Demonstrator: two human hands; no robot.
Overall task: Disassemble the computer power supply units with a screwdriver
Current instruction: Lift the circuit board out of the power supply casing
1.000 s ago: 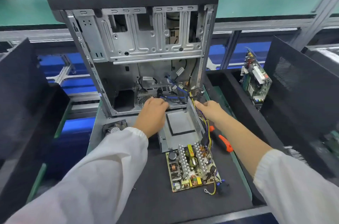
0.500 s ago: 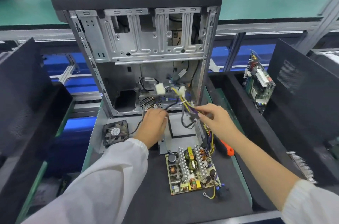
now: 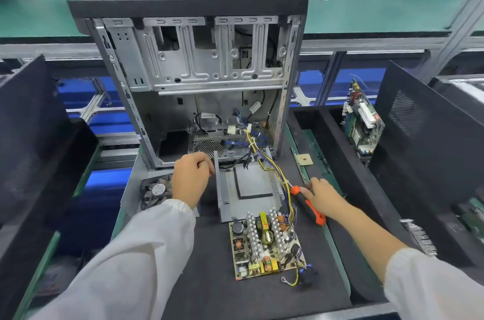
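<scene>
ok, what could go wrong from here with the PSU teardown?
1. The wire bundle still runs from the circuit board over the metal housing into the case; lifting either part may strain it.
2. The right hand is on the screwdriver right beside those wires, so the tool could snag them.
3. The board lies bare near the mat's front edge.

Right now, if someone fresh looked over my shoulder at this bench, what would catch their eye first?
First the stripped computer case standing upright at the back of the mat, with yellow and blue wires spilling out of it. In front lies the bare power supply board, below its open metal housing. The left hand grips the housing's left edge, and the right hand is on the orange-handled screwdriver.
</scene>
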